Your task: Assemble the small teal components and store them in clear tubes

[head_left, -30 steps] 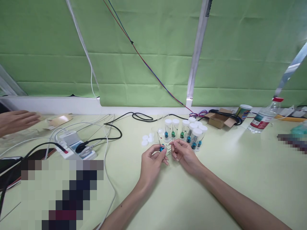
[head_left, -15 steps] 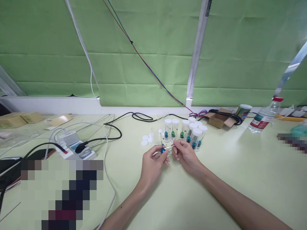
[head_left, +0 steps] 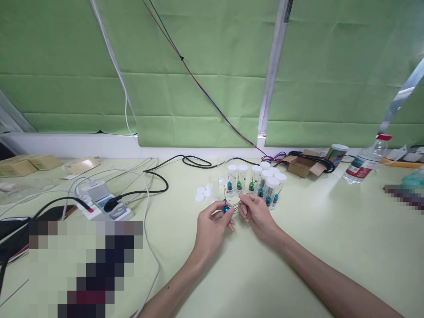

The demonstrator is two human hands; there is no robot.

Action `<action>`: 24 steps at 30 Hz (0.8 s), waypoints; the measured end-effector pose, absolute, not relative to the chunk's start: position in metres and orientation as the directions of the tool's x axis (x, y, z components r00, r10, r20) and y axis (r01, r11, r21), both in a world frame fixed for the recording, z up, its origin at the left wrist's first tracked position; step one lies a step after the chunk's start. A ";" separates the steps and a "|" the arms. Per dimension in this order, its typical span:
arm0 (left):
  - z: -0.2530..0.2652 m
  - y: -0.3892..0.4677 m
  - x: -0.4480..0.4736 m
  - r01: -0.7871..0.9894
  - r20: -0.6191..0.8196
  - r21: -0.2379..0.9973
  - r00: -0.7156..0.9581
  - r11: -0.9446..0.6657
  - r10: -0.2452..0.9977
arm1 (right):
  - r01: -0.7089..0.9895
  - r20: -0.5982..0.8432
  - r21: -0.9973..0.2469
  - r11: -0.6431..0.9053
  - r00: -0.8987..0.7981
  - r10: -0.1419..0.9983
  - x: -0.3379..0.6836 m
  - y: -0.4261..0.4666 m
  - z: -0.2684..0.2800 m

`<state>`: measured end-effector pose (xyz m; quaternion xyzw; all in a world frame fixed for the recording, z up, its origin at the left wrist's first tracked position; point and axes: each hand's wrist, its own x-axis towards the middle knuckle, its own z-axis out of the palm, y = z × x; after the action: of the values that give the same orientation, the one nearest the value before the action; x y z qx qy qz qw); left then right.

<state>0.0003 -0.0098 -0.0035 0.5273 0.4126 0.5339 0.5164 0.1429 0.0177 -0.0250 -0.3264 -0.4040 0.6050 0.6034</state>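
Observation:
Between the thumb and fingers of my left hand is a small shiny blue bell-shaped piece, with a thin dark wire standing up from it. My right hand is closed in a pinch close beside it on the right. Its fingertips grip a thin metal wire-like piece that reaches toward the blue piece; its exact kind and whether the two are joined are too small to tell. Just beyond my hands stand several clear tubes with white caps, holding similar blue and green pieces.
Loose white caps lie left of the tubes. A power strip with tangled cables is on the left. At the back right are an open cardboard box, a can and a plastic bottle.
The blue piece has turned slightly in my left fingers, its upright wire now tilting less. The thin metal piece at my right fingertips has shifted a little; both hands barely moved.

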 end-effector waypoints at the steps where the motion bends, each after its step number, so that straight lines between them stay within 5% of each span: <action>1: -0.003 -0.010 0.000 -0.113 0.137 0.985 0.087 -0.127 0.987 | -0.466 0.096 -0.883 0.056 -0.061 0.994 0.143 0.018 -0.025; 24: -0.008 -0.008 -0.003 -0.187 0.146 0.973 0.036 -0.137 0.989 | -0.487 0.141 -0.871 0.064 -0.124 0.982 0.145 0.015 -0.023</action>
<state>-0.0027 -0.0075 -0.0078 0.4983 0.4021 0.5660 0.5192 0.1454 0.0152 -0.0234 -0.2922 -0.4234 0.6187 0.5938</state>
